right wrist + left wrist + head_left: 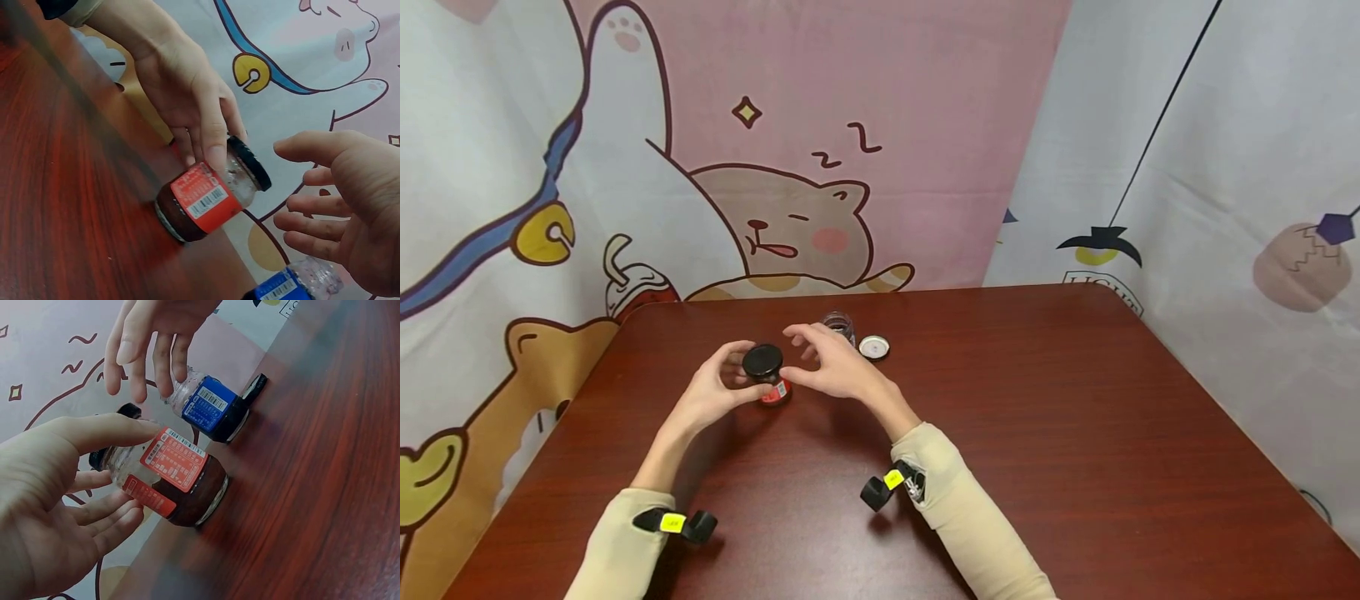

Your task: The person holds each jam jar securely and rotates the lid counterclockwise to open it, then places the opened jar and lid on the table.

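Note:
My left hand (709, 393) holds a glass jar (178, 469) with a red label and dark contents, thumb on the near side and fingers behind. Its black lid (763, 361) is on. In the head view the jar stands upright on the table. My right hand (835, 365) hovers just to the right of that lid, fingers loosely bent and thumb apart, with nothing in its grasp. Behind the right hand stands a lidless glass jar (212, 407) with a blue label, partly hidden in the head view. A round lid (874, 347) lies beside it, pale inside up.
The dark red-brown wooden table (1037, 417) stretches widely to the right and toward the front. Cartoon-printed cloth (940, 167) hangs behind and at both sides. Each sleeve carries a black wrist strap with a yellow tag (673, 522).

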`<action>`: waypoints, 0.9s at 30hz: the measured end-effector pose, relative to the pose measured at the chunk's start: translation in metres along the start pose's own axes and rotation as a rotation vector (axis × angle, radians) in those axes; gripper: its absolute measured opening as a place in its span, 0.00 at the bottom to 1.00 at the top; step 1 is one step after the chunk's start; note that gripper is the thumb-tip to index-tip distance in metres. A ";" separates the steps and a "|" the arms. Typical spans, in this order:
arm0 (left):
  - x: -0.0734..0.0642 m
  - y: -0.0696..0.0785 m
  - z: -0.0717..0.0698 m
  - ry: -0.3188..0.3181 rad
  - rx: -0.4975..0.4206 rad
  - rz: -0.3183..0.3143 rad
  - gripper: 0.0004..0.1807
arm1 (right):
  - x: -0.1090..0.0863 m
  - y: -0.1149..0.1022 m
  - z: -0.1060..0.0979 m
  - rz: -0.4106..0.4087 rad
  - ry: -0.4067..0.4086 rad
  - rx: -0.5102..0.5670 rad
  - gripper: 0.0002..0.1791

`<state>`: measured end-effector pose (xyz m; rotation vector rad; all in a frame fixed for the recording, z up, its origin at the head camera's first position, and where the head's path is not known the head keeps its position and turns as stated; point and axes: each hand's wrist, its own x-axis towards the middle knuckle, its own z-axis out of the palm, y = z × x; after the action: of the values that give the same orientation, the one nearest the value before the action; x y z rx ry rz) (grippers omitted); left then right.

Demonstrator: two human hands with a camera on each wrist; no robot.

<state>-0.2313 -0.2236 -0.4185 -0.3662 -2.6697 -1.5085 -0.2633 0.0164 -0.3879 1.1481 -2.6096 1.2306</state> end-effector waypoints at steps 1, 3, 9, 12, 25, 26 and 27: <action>0.000 0.000 0.000 -0.006 -0.003 0.000 0.42 | 0.000 0.000 0.002 -0.002 -0.002 -0.007 0.32; 0.000 -0.001 -0.001 -0.015 -0.002 0.004 0.40 | 0.001 0.000 0.005 -0.005 -0.006 -0.022 0.32; 0.000 -0.004 0.000 -0.036 -0.002 0.006 0.35 | 0.004 -0.003 0.012 -0.017 -0.006 -0.021 0.32; 0.001 -0.005 0.000 -0.044 -0.009 0.004 0.34 | 0.006 -0.003 0.016 -0.017 -0.008 0.001 0.31; 0.000 -0.006 0.003 -0.088 -0.085 -0.017 0.32 | 0.007 -0.005 0.028 0.051 0.025 -0.075 0.35; 0.000 -0.007 0.004 -0.094 -0.090 -0.021 0.32 | 0.008 -0.005 0.029 0.060 0.023 -0.085 0.36; 0.000 -0.007 0.004 -0.098 -0.093 -0.025 0.32 | 0.008 -0.005 0.030 0.067 0.020 -0.090 0.37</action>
<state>-0.2328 -0.2237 -0.4266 -0.4238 -2.6934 -1.6679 -0.2579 -0.0103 -0.4025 1.0360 -2.6788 1.1160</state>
